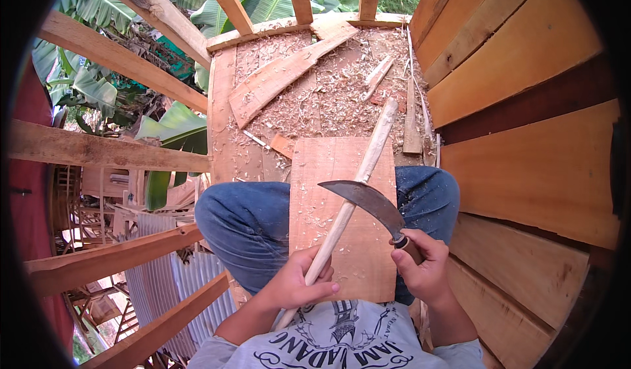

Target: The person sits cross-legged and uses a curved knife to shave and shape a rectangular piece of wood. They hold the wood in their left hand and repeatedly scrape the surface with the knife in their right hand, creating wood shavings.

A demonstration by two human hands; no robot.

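One hand (pixel 303 280), the left, grips a pale stick (pixel 378 136), seemingly to steady it above the board (pixel 319 172), while the right hand (pixel 424 264) clasps a curved knife (pixel 371 199).

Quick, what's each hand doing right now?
Left hand: closed around the pale wooden stick, toward its lower end.
Right hand: closed on the handle of the curved knife.

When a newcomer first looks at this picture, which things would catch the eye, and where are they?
Probably the sickle-shaped knife in the right hand, its dark blade crossing over the pale wooden stick that the left hand holds. Next, perhaps, come the wood shavings strewn across the plank floor ahead, beyond the broad wooden board over the blue jeans.
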